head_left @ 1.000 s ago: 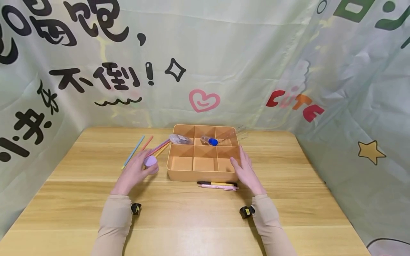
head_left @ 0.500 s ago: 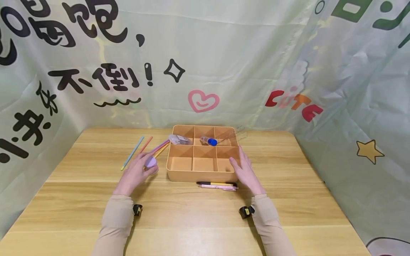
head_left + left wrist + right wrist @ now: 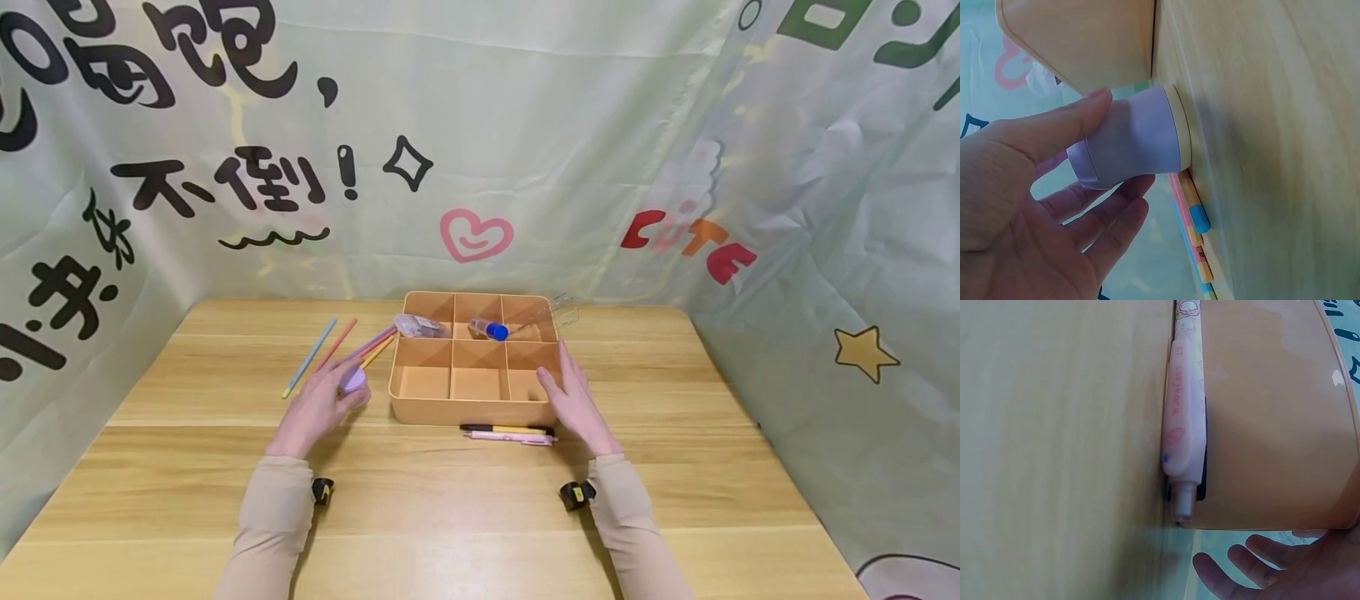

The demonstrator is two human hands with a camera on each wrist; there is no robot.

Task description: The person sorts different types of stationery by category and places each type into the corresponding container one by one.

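Observation:
My left hand [image 3: 318, 408] holds a small purple waisted cylinder with a cream base [image 3: 1135, 137] between thumb and fingers. In the left wrist view its base meets the wooden table or nearly so. Just beyond that hand lie a blue pencil [image 3: 311, 358], a red pencil [image 3: 337, 342] and more coloured pencils [image 3: 378, 350]. A tan box with six compartments [image 3: 450, 412] stands to the right. At its right wall is my right hand [image 3: 581, 408], fingers extended along the outside, thumb over the front right compartment. The right wrist view shows those fingers [image 3: 1260, 565] spread.
A pink pen [image 3: 506, 437] and a yellow-black pen [image 3: 498, 430] lie before the box. Across its back compartments are a wrapped packet [image 3: 422, 327], a blue-capped clear tube [image 3: 491, 331] and a clear ruler-like strip [image 3: 564, 312]. Printed cloth [image 3: 555, 150] hangs behind the table.
Early on, my left hand turned slightly and its forearm shifted a little right, with the purple cylinder still in its grip. My right hand and the box have stayed put.

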